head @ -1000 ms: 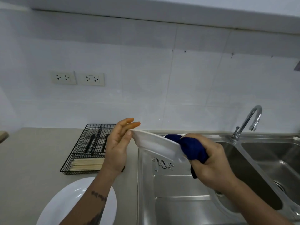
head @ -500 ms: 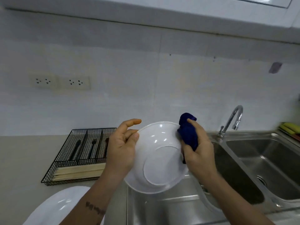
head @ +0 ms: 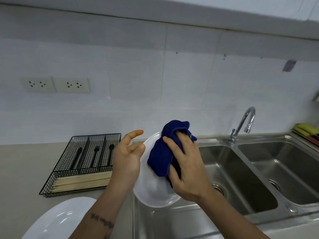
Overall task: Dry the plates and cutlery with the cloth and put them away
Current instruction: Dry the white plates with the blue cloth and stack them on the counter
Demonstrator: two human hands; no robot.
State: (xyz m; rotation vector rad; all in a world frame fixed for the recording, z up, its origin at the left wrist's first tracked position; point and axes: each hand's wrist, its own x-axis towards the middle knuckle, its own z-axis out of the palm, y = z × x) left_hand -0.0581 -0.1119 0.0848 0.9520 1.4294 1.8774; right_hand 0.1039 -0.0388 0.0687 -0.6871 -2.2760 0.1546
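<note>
Since half a second ago the blue cloth (head: 164,152) has slid from the plate's right rim onto its face, and the right hand (head: 187,167) now lies spread over the cloth, pressing it against the white plate (head: 151,192) instead of pinching it at the edge. That plate is tilted up on edge over the steel drainboard, its face turned toward the camera.

Largest first: the tabletop (head: 25,169) runs pale grey along the left, and set into it on the right is the double sink (head: 259,169), two steel basins side by side with a curved faucet (head: 245,125) behind the divider. A second white plate (head: 57,219) lies flat on the tabletop at the lower left, partly hidden by the left forearm. Behind it stands a black wire cutlery tray (head: 82,164); its three rear compartments each hold one black utensil, and its long front compartment holds a layer of pale wooden sticks.

The left hand (head: 126,163) holds the tilted plate by its left rim, fingers partly curled against the edge with the index finger lifted free. The right hand's fingers are straight and fanned across the cloth, which is bunched and covers the upper middle of the plate.

Yellow and green items (head: 306,130) sit at the far right edge, too blurred to name.
</note>
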